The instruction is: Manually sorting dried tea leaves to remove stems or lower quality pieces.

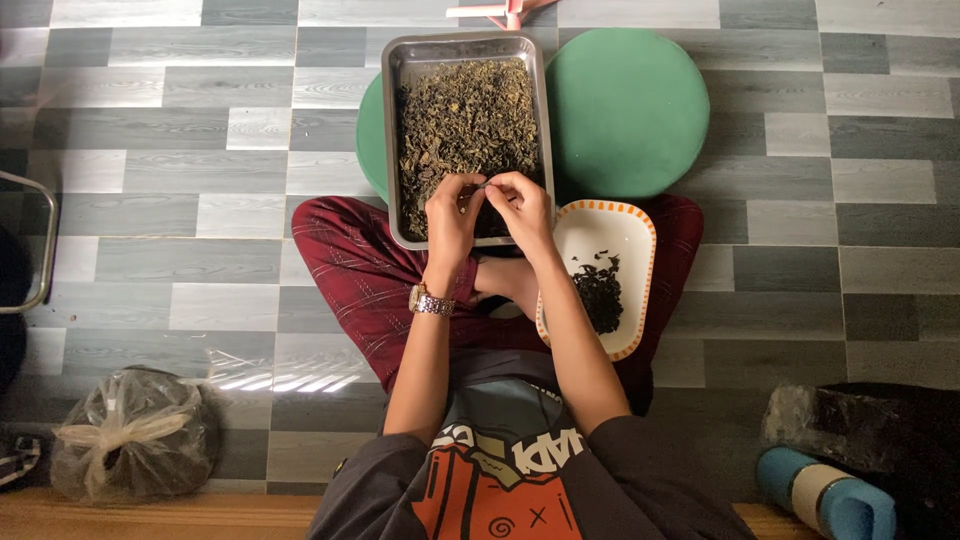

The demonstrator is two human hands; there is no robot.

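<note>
A metal tray [392,120] full of dried brownish-green leaves [465,115] rests on my crossed legs and a green cushion. My left hand [450,212], with a watch on the wrist, and my right hand [522,205] meet over the tray's near end, pinching a small thin stem or leaf between their fingertips. To the right, on my knee, lies a white dish with an orange rim [625,225] holding a small pile of dark picked leaves [598,292].
Round green cushions [630,110] lie on the grey plank floor behind the tray. A tied clear plastic bag [135,432] sits at lower left. A blue and white bottle [825,495] and dark bag are at lower right. A metal chair leg [45,240] is at left.
</note>
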